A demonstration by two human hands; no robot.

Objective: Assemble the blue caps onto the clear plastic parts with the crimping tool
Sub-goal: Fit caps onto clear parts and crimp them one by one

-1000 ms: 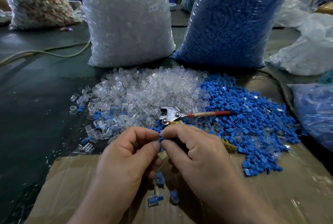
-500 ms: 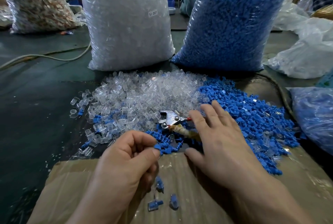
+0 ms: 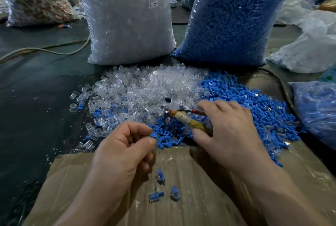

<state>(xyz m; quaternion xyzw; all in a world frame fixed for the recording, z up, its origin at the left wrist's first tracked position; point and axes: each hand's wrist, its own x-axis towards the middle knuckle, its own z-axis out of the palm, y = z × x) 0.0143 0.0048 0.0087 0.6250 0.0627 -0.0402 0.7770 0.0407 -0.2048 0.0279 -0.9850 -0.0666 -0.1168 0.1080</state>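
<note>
Left hand (image 3: 123, 151) is pinching one cap (image 3: 153, 135). Right hand (image 3: 229, 131) is gripping one crimper (image 3: 183, 117) over two loose piles: clear parts (image 3: 138, 87) left, blue caps (image 3: 254, 105) right. Three capped pieces (image 3: 161, 174) are lying near, on cardboard (image 3: 200, 204).

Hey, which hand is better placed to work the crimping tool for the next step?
Right. The right hand has its thumb and fingers round the handles of the crimping tool, while the left hand is busy pinching a blue cap.

Left hand (image 3: 125, 145), right hand (image 3: 229, 131): both curled
</note>
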